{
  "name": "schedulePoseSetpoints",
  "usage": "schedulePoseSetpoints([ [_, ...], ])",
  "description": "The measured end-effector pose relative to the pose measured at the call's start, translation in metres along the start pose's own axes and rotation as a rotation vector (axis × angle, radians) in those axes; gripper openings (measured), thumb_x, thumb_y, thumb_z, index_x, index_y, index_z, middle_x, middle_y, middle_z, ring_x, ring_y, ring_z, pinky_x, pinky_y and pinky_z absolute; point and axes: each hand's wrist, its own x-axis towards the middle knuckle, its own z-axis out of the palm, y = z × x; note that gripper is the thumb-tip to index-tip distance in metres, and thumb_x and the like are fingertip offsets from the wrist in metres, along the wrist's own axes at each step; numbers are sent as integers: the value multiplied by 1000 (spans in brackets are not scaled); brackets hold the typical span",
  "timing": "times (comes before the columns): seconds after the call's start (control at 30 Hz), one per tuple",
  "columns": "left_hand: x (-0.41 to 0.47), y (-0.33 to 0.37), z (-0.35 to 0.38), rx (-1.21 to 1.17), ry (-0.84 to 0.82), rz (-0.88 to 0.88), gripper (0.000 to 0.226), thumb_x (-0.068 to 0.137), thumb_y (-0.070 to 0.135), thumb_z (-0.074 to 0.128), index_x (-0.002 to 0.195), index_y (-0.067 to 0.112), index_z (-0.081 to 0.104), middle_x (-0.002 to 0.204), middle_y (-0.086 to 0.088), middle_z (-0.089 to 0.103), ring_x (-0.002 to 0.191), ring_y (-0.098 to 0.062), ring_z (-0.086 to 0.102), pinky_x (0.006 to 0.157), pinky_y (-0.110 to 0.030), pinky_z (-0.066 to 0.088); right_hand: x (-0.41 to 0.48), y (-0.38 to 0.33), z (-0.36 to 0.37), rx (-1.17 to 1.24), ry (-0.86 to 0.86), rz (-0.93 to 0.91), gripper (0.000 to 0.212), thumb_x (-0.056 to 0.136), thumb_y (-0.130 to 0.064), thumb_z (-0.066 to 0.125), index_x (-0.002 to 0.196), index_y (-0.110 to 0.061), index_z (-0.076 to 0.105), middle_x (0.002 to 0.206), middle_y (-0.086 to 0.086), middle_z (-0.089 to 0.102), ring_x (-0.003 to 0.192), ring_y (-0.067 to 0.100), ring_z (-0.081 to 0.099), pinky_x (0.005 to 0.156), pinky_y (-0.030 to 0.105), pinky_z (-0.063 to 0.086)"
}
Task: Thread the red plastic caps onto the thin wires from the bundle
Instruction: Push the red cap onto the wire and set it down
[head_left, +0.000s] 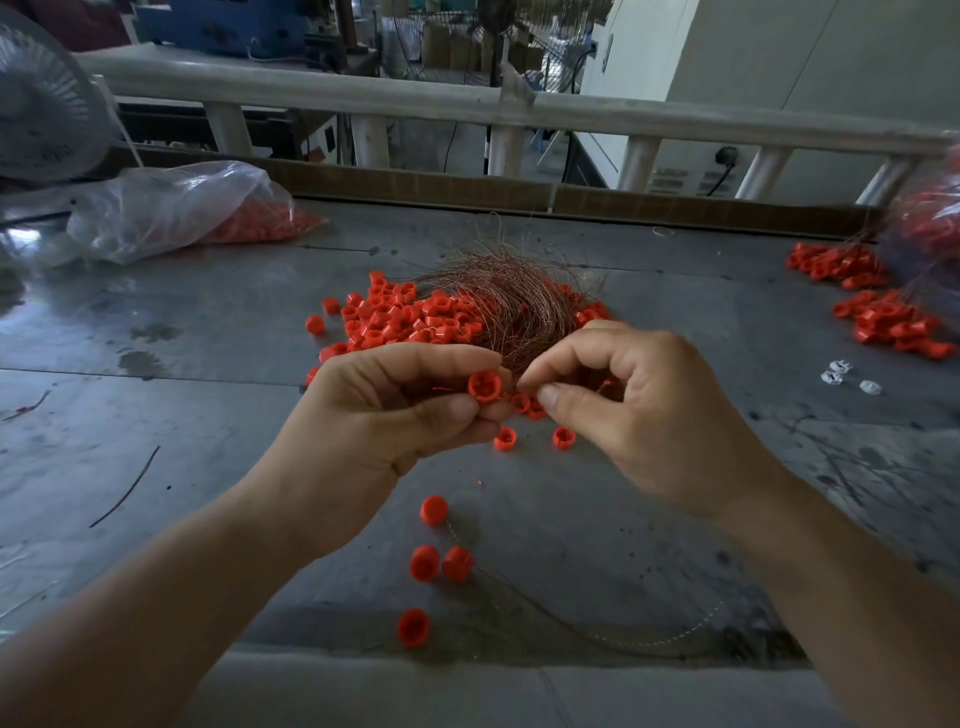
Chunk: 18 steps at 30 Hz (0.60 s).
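Before copper wire bundle (514, 306): left hand (395, 415) pinches small red plastic cap (484, 387).
My right hand (639, 410) pinches a whippy wire (521, 385); I'd hold near its tip.

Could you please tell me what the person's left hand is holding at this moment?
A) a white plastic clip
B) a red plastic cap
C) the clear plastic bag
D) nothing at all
B: the left hand pinches a red plastic cap between its thumb and fingertips, with the cap's hollow side turned toward the camera.
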Motion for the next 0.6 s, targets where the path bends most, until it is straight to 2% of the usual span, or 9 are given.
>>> schedulePoseSetpoints([
  [0.1, 0, 2, 0, -57, -38, -12, 26, 53, 6, 66, 76, 12, 76, 80, -8, 73, 70, -15, 70, 61, -19, 55, 1, -2, -2, 127, -41, 65, 21, 79, -4, 63, 74, -23, 67, 68, -1, 64, 61, 17, 58, 60, 30, 50],
  [0.23, 0, 2, 0, -83, -82, -11, 25, 55, 5, 65, 77, 11, 75, 82, -8, 73, 69, -13, 70, 60, -19, 55, 1, -3, -4, 331, -96, 153, 21, 76, 3, 65, 75, -17, 59, 61, -6, 56, 52, 0, 50, 46, 10, 37],
  [0.33, -1, 2, -1, -98, -123, -8, 24, 58, 4, 64, 77, 11, 75, 83, -9, 73, 69, -13, 70, 59, -19, 55, 0, -2, -2, 423, -142, 212, 24, 75, 9, 64, 73, -13, 54, 56, -6, 55, 46, 0, 50, 42, 8, 35],
  [0.5, -2, -1, -2, -111, -192, -26, 22, 62, 6, 66, 82, 12, 74, 83, -9, 73, 73, -15, 70, 62, -20, 55, -1, 0, 7, 419, -245, 244, 25, 74, 5, 67, 73, -16, 53, 53, -9, 57, 47, 0, 51, 42, 11, 36],
  [0.6, 0, -2, -2, -121, -147, -56, 22, 60, 5, 66, 79, 11, 75, 80, -9, 73, 71, -15, 70, 62, -20, 55, 1, 4, -3, 277, -239, 216, 17, 74, -8, 70, 73, -19, 58, 59, -4, 62, 55, 6, 59, 50, 17, 45],
])
